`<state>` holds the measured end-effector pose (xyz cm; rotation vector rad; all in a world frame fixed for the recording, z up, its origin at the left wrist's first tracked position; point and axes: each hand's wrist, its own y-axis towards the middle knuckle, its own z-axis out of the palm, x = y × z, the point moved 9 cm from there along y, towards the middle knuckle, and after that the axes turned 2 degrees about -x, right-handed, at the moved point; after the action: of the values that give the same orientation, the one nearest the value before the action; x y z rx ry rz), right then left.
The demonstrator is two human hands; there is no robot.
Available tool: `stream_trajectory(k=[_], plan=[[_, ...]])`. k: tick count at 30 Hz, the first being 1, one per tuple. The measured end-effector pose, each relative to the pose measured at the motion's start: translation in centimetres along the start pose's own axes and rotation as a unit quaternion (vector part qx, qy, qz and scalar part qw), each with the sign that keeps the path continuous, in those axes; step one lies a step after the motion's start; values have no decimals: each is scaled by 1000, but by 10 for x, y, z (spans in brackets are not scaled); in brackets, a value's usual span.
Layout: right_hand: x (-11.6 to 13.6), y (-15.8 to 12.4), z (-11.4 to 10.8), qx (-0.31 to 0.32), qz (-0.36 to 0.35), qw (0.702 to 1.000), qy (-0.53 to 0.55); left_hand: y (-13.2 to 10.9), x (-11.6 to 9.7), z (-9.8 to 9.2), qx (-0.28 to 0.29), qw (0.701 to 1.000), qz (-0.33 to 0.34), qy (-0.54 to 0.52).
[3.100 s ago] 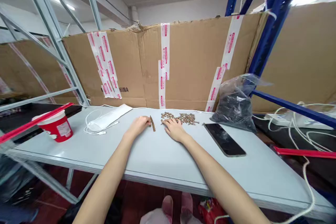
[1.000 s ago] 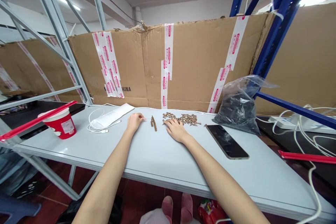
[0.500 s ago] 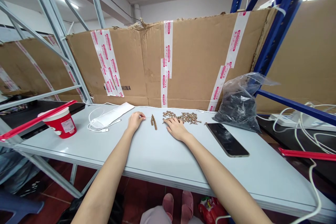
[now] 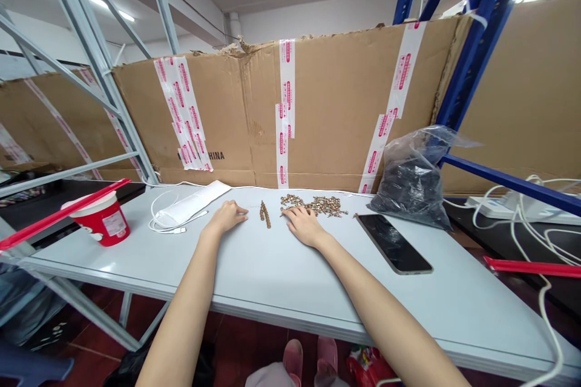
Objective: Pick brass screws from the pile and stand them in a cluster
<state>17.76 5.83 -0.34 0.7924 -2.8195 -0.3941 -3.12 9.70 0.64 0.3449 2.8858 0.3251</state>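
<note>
Gold pieces [image 4: 327,205], seemingly metal; phone [image 4: 394,243], bag [image 4: 411,186] nearby.

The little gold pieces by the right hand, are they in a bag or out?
Out: the gold pieces lie loose on the pale table, with the right hand at their near edge.

Part of the pile of bits [image 4: 329,206] is hidden by the right hand [image 4: 303,225]; each bit is too small to be made out. Some letters [image 4: 215,156] are covered by tape [image 4: 196,148]. The blue stool [image 4: 34,366] is cut off.
</note>
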Motion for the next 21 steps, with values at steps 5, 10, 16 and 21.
stream_trajectory(k=[5,10,16,21], plan=[[0,0,0,2,-1,1000,0,2,-1,9,20,1000,-4,21],[0,0,-1,-3,-2,1000,2,3,-7,2,-7,999,6,45],[0,1,1,0,-2,1000,2,3,-14,-10,-45,997,39,40],[1,1,0,-5,-6,1000,5,3,-13,-1,-22,998,36,52]])
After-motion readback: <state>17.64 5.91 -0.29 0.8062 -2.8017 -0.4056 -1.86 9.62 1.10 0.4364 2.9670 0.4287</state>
